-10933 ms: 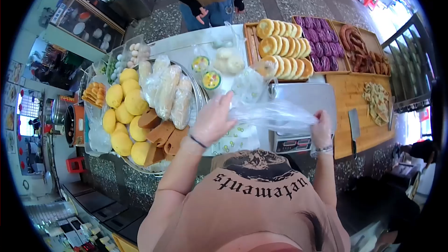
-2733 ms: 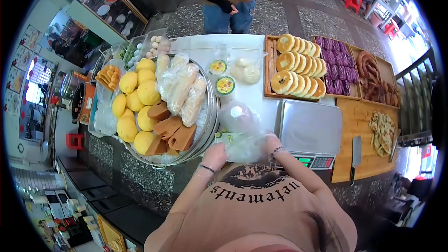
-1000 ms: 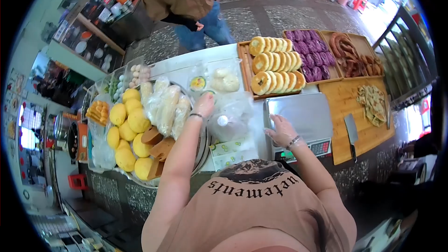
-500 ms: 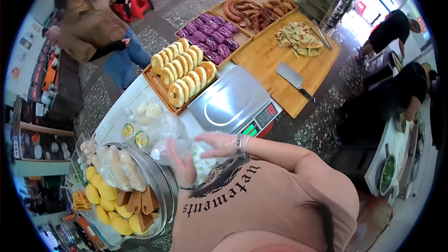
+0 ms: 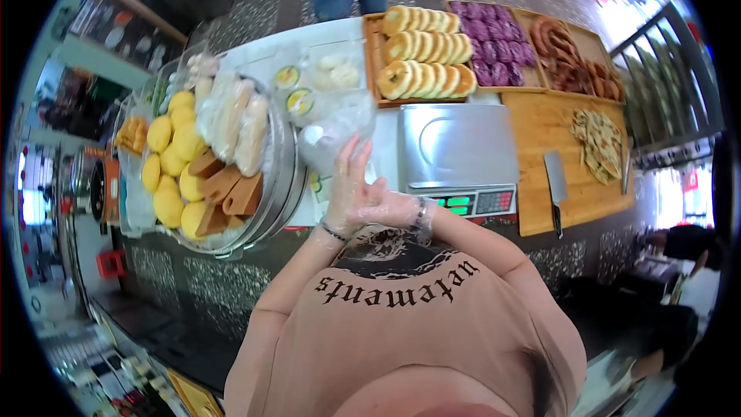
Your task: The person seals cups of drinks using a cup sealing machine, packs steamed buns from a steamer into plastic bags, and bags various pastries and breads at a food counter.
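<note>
My left hand (image 5: 349, 189), in a thin clear plastic glove, is raised with its fingers stretched upward. My right hand (image 5: 397, 210), gloved too, reaches across and touches the base of the left hand; its fingers look extended, though their tips are partly hidden. I see nothing held in either hand. Just beyond the left fingertips lies a crumpled clear plastic bag (image 5: 340, 120) on the white counter (image 5: 382, 150). To the right of my hands stands a digital scale (image 5: 459, 143) with a bare steel plate and lit green display.
On the left, a round steamer (image 5: 287, 177) holds yellow buns (image 5: 168, 201), brown cake wedges (image 5: 243, 194) and bagged rolls. Trays of browned cakes (image 5: 424, 46), purple buns (image 5: 490, 42) and sausages (image 5: 556, 42) line the back. A cleaver (image 5: 555, 177) and flatbread (image 5: 598, 147) lie on a wooden board (image 5: 532, 205).
My view has swung left and down, so the counter sits squarely ahead. My hands, apart before, now meet, the right touching the left. Less of the person across the counter shows.
</note>
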Motion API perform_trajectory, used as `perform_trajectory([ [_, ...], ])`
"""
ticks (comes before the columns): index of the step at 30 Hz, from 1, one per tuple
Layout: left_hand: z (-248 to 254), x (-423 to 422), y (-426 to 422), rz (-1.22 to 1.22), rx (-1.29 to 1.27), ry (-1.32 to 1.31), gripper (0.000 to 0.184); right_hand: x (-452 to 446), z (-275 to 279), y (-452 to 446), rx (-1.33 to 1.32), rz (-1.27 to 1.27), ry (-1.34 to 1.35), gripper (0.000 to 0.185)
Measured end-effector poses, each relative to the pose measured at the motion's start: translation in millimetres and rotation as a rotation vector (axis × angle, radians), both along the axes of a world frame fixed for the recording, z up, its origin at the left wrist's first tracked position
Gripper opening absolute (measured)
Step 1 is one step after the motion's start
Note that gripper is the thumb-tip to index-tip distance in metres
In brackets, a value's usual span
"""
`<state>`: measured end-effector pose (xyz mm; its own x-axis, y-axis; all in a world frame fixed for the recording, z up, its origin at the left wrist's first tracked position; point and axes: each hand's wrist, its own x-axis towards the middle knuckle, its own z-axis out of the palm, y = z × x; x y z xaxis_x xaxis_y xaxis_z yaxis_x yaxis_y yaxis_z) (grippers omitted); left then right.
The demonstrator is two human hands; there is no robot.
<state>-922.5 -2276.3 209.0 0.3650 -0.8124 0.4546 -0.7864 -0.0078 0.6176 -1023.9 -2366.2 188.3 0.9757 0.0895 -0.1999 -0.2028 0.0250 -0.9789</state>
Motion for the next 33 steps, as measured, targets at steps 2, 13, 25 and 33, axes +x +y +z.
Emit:
perform_trajectory([
  [2, -1.8, 9.4, 21.2, 0.031, 0.044, 0.021, 0.054, 5.0, -14.0, 3.4, 0.127, 0.001, -0.051, 0.059],
  [13, 2.8, 127.6, 112.2, 0.202, 0.054, 0.214, 0.048, 142.1, -41.6, -147.6, 0.063, -1.08, 0.09, 0.039],
  [25, -6.3, 159.2, 102.5, 0.201, 0.035, 0.429, 0.037, 351.2, -212.9, -264.8, -0.576, -1.071, 0.36, 0.074],
  [33, -7.7, 149.5, 72.3, 0.214, 0.004, 0.563, 0.035, 339.8, -207.6, -266.8, -1.161, -0.47, 0.362, 0.037],
])
